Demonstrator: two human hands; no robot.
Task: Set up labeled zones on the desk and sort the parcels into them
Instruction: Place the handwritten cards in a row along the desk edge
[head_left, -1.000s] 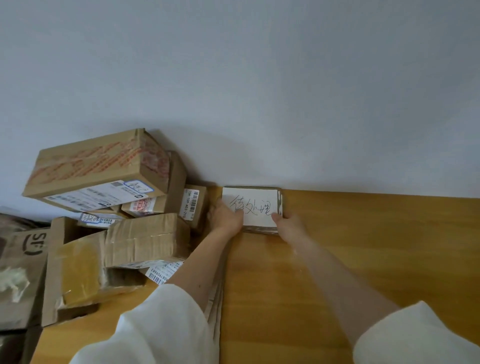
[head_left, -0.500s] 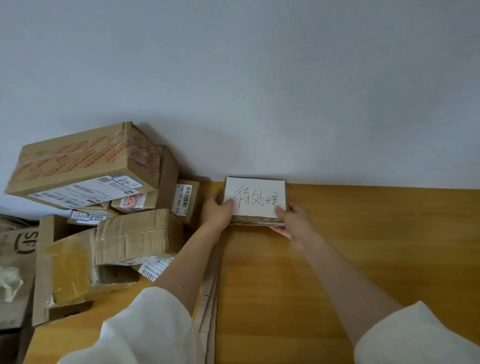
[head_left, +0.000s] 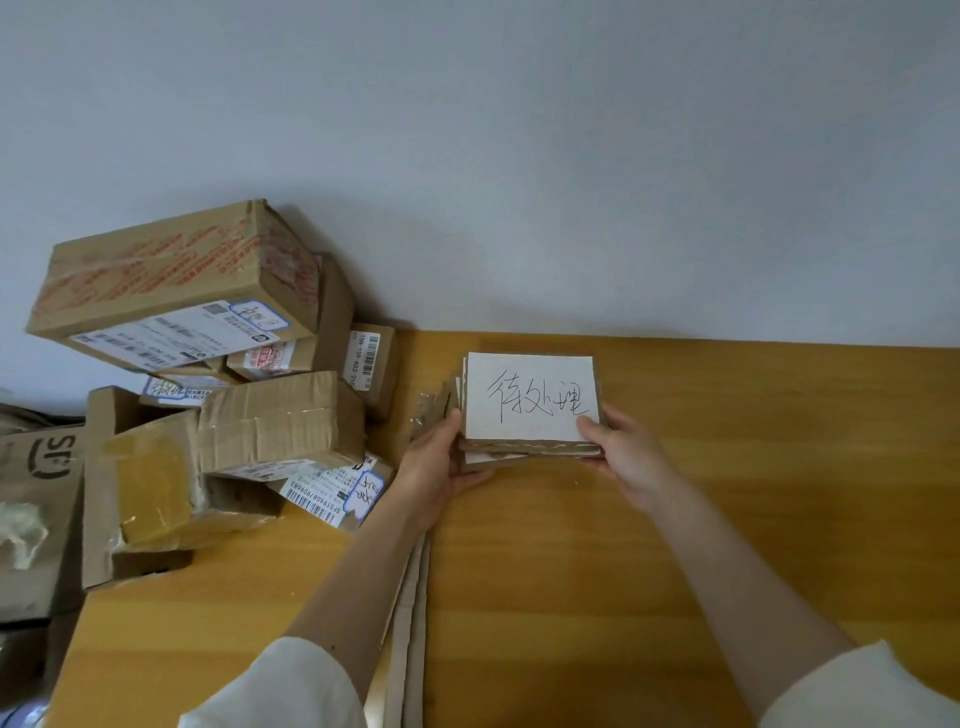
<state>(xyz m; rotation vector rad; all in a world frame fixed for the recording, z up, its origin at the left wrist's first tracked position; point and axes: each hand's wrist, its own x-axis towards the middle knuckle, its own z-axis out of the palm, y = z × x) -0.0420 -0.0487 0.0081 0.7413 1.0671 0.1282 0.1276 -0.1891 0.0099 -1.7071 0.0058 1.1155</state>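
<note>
A small stack of cardboard label cards (head_left: 530, 400) is held above the wooden desk (head_left: 727, 493) near the wall. The top card is white with handwritten black characters. My left hand (head_left: 441, 462) grips the stack's left edge and underside. My right hand (head_left: 621, 452) grips its right edge, thumb on the top card. A pile of brown parcels (head_left: 218, 374) with shipping labels sits at the desk's left end.
Flat cardboard strips (head_left: 410, 623) lie on the desk under my left forearm. A brown SF mailer bag (head_left: 36, 488) sits at the far left edge. A plain wall (head_left: 519, 156) bounds the desk at the back. Bare wood extends to the right.
Both hands have lifted the card stack off the desk by the wall and drawn it back toward me. The parcels have not moved.
</note>
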